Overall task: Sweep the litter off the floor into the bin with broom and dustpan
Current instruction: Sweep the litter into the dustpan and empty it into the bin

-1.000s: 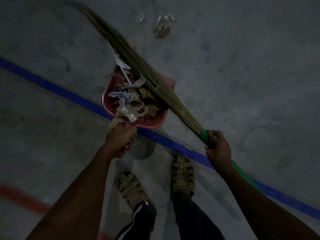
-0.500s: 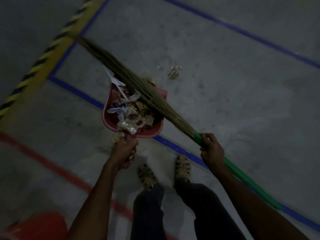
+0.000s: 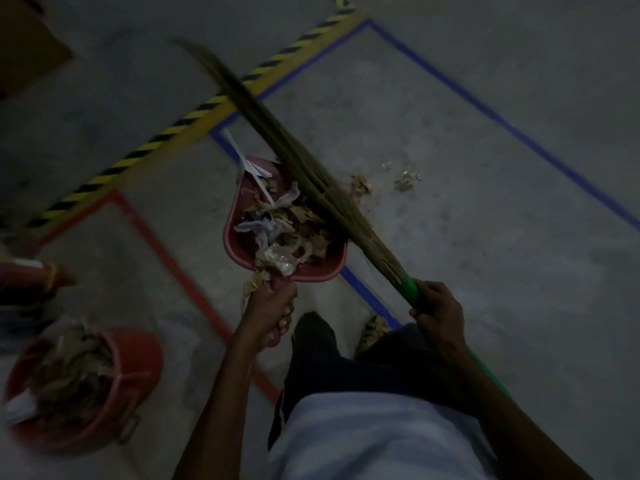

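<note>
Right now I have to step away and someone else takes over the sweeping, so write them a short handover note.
Left hand grips the handle of the red dustpan, which is heaped with litter. Right hand grips the broom at its green handle, bristles lying across the pan.
The red bin, already part full, stands at lower left.
Done: most litter is in the pan.
Left: tip the pan into the bin, then sweep up the scraps on the floor beyond the pan.

Red bin (image 3: pixel 104 386) newly in view at lower left, loaded dustpan (image 3: pixel 277 237) now nearer it.
</note>
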